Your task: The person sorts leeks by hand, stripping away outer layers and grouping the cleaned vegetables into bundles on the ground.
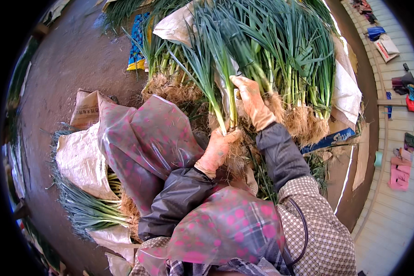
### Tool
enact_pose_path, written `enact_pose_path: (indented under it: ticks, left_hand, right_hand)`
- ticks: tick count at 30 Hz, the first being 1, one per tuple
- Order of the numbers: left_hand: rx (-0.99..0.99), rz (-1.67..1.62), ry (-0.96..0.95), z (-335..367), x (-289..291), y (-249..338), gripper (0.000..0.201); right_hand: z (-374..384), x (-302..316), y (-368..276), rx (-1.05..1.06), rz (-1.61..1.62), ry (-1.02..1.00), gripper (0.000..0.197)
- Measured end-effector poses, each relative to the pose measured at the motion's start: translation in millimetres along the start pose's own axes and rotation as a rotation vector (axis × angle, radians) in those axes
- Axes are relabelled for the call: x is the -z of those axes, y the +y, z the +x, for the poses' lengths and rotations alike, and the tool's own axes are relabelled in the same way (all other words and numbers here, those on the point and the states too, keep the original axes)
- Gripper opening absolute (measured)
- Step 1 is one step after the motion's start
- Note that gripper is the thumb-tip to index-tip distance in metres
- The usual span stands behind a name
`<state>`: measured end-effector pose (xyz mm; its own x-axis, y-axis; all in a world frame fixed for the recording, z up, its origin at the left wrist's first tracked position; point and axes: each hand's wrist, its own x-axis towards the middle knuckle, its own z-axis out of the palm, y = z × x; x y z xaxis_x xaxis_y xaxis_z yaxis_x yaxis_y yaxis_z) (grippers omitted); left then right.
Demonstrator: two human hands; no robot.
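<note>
My left hand (219,149), in an orange-pink glove, is closed round the lower stalks of a few spring onions (232,110), just by their roots. Their green leaves point away from me. Also gloved, my right hand (251,99) has its fingers curled in beside these stalks, a little higher up. Its thumb and forefinger tips are at the stalks' edge; what they pinch is hidden. Just right of it lies a large heap of spring onions (303,69), with tangled pale roots (307,124) toward me.
A smaller bunch of spring onions (170,76) lies at the left of the heap. More, partly under a white sack (83,156), lie on the brown floor (55,83) at left. A spotted plastic apron (147,138) covers my legs. Scattered items lie on the ribbed pale surface (391,152) at right.
</note>
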<state>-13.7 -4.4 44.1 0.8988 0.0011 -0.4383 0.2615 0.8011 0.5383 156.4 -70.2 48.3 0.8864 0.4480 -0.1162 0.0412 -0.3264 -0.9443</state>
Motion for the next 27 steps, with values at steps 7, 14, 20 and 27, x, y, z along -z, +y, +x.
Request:
enact_pose_path:
  ticks: [7,14,20,27]
  left_hand:
    - [-0.033,-0.325,0.139,10,21,7,0.019]
    - [0.054,-0.599,0.012,13,37,1,0.018]
    - [0.046,-0.683,-0.222,0,30,2,0.025]
    - [0.031,-0.284,0.163,0,29,14,0.023]
  right_hand:
    - [-99,27,-62,0.025,0.231,0.145,0.023]
    - [-159,158,-38,-0.319,-0.682,0.222,0.036]
    - [-72,51,-29,-0.047,-0.099,-0.523,0.046]
    - [5,-27,10,0.334,-0.212,-0.228,0.026]
